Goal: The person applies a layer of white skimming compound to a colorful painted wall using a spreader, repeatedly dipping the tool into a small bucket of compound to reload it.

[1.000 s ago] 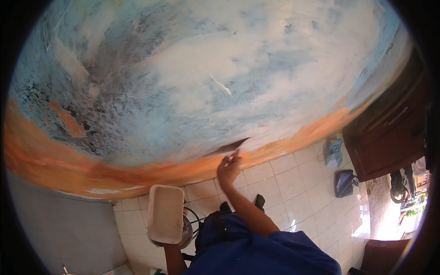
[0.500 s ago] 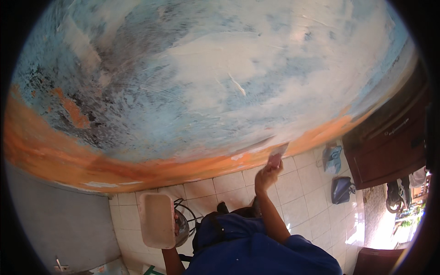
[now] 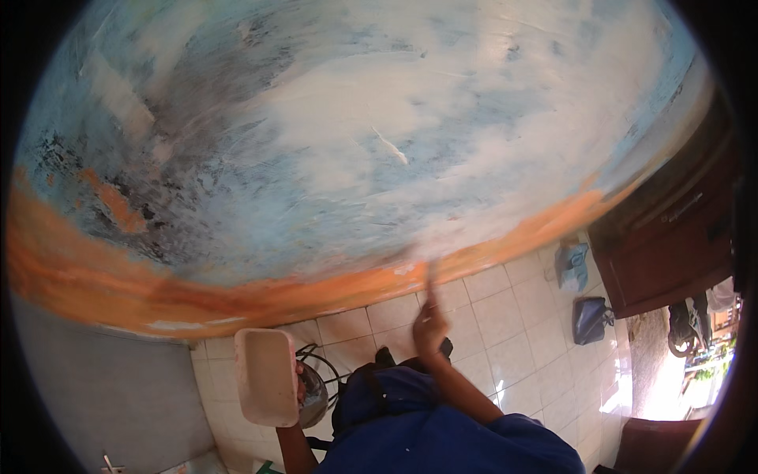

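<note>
Holding a pale rectangular tray (image 3: 266, 379) at lower left of the frame, the left hand (image 3: 301, 384) has its grip curled round the tray's right edge; at lower centre the right hand (image 3: 430, 330) has its grip closed on a blurred, thin tool (image 3: 431, 280); beyond, an orange band (image 3: 332, 289) edges the patchy blue-and-white wall (image 3: 339, 126) across the upper frame
</note>
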Demonstrator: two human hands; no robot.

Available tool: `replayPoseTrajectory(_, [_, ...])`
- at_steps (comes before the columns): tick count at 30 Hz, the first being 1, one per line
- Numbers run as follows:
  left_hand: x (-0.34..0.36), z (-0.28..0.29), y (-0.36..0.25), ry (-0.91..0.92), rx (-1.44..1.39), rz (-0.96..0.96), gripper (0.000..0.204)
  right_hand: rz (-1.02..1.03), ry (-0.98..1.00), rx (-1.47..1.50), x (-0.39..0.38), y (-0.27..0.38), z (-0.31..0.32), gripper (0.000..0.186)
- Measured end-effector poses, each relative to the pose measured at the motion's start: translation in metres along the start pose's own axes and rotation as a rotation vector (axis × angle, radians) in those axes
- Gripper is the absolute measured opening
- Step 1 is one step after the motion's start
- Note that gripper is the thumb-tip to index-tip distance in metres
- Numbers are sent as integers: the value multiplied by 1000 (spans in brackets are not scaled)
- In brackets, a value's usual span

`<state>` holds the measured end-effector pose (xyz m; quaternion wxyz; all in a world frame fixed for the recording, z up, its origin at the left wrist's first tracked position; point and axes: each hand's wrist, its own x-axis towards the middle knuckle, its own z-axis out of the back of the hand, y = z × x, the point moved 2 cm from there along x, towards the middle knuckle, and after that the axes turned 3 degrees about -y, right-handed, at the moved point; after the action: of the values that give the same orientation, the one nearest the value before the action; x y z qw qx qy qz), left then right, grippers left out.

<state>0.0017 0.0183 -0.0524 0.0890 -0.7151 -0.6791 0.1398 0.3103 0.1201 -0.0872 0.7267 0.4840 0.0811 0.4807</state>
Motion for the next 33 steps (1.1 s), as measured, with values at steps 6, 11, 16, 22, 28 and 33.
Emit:
replayPoseTrajectory(6, [2, 4, 4, 8, -8, 39, 57, -147, -422, 41, 103, -74, -19, 45])
replayPoseTrajectory(11, [8, 6, 2, 14, -15, 27, 58, -104, -250, 67, 19, 13, -92, 44])
replayPoseTrajectory(16, [9, 8, -4, 12, -24, 16, 58, 263, 174, 396, -76, 68, -83, 35])
replayPoseTrajectory(22, [-12, 19, -11, 1, -54, -5, 58, -142, -307, -16, 24, -32, -22, 27])
replayPoseTrajectory(28, [-20, 22, -10, 2, -61, 16, 59, -161, -519, 10, 84, -96, -62, 35])
replayPoseTrajectory(33, [-14, 20, -11, 12, -65, 15, 59, -156, -103, 101, -11, 5, -109, 41])
